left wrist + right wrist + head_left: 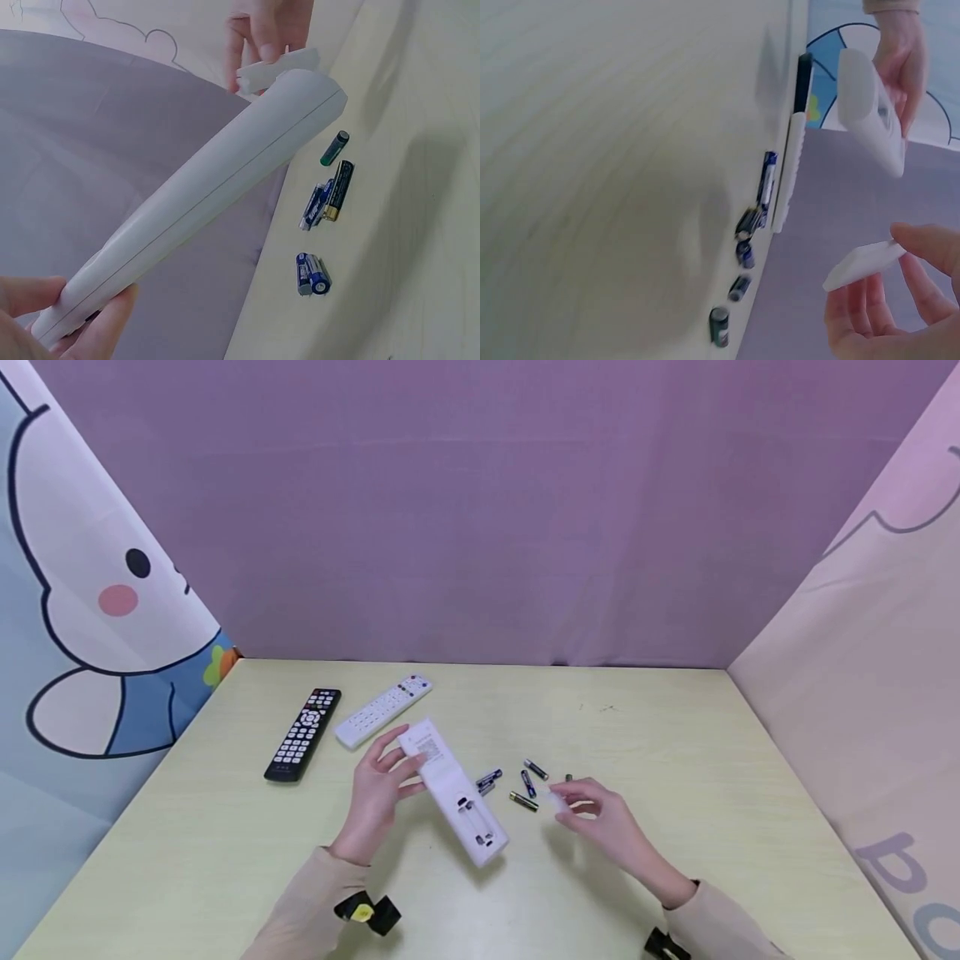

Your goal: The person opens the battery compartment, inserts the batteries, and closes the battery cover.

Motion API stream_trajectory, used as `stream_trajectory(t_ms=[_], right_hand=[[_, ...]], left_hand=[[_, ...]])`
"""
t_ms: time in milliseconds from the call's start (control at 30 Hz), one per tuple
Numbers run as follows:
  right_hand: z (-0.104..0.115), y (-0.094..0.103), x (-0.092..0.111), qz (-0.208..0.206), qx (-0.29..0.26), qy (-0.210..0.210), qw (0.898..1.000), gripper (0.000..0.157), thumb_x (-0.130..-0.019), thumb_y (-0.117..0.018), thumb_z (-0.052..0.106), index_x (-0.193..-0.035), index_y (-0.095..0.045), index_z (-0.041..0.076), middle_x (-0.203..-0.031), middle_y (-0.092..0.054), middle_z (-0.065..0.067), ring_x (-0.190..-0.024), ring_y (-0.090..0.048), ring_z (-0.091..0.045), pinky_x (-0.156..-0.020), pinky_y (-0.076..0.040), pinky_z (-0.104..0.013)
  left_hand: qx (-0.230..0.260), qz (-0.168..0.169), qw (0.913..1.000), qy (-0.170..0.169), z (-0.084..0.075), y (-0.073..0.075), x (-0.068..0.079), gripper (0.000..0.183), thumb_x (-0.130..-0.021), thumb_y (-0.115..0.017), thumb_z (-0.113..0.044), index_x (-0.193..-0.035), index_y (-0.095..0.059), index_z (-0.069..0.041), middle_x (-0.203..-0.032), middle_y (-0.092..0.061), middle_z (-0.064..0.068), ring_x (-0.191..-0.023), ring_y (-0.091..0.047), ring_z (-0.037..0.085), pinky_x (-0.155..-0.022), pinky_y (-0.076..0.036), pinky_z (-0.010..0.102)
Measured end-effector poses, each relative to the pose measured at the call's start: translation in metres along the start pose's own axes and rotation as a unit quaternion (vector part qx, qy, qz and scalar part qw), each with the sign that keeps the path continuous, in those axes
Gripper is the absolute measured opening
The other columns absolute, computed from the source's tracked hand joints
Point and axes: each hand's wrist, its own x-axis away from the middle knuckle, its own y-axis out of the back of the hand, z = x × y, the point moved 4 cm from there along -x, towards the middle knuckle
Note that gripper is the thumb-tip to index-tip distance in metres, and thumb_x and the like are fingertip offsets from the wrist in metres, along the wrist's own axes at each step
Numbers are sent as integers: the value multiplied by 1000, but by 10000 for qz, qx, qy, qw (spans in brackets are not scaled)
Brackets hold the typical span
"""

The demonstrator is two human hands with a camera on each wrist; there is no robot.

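The left hand (377,795) grips a remote (450,777). The right hand (606,823) pinches what looks like a cover (864,264). 6 batteries (528,783) lie nearby.

We find the white remote control (450,787) held at its labelled end by the left hand (378,789), raised above the table (315,868) and tilted. Its back faces the head camera; the battery compartment (472,823) is exposed near the opposite end. We find the thin white battery cover (864,264) detached, pinched between the right hand's (600,817) thumb and fingers, apart from the remote control.
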Motion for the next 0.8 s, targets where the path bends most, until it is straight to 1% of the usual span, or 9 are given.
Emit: stream_trajectory(t_ms=[167, 300, 467, 667, 800], right_hand=[[-11, 8, 1, 164, 244, -178, 9994, 33, -73, -65, -4, -105, -60, -3, -100, -58, -15, -89, -56, -25, -75, -52, -22], [-18, 13, 2, 446, 499, -238, 9975, 31, -73, -63, -6, -104, -60, -4, -99, -57, -16, -88, -55, -28, -73, -52, -20], [-26, 16, 3, 951, 942, -263, 9907, 31, -72, -62, -7, -102, -61, -3, -96, -57, -13, -85, -55, -24, -69, -51, -19], [-34, 21, 1, 1193, 1440, -147, 9823, 30, -70, -63, -6, -100, -62, -1, -95, -58, -9, -83, -55, -22, -67, -51, -18], [-37, 25, -3, 1412, 1558, -90, 9776, 31, -68, -64, -6, -99, -62, 0, -92, -58, -7, -81, -54, -20, -66, -50, -18]], left_hand=[[29, -20, 10000, 24, 0, 5, 0, 52, -80, -55, 6, -126, -45, -15, -93, -62, 1, -76, -62, 14, -67, -56, 31], [26, -54, 10000, 24, 0, 9, 0, 52, -80, -55, 6, -126, -45, -15, -91, -62, 0, -76, -62, 13, -67, -56, 31], [68, -75, 9999, 17, 0, 12, -1, 51, -80, -55, 7, -126, -45, -15, -87, -63, -2, -73, -62, 13, -66, -56, 30], [36, -49, 10000, -23, 0, 13, 0, 52, -80, -55, 7, -127, -43, -12, -85, -63, -2, -70, -63, 13, -62, -56, 29], [58, -44, 10000, 3, 1, 13, -1, 53, -80, -55, 7, -128, -43, -12, -85, -63, -2, -70, -63, 13, -62, -56, 29]])
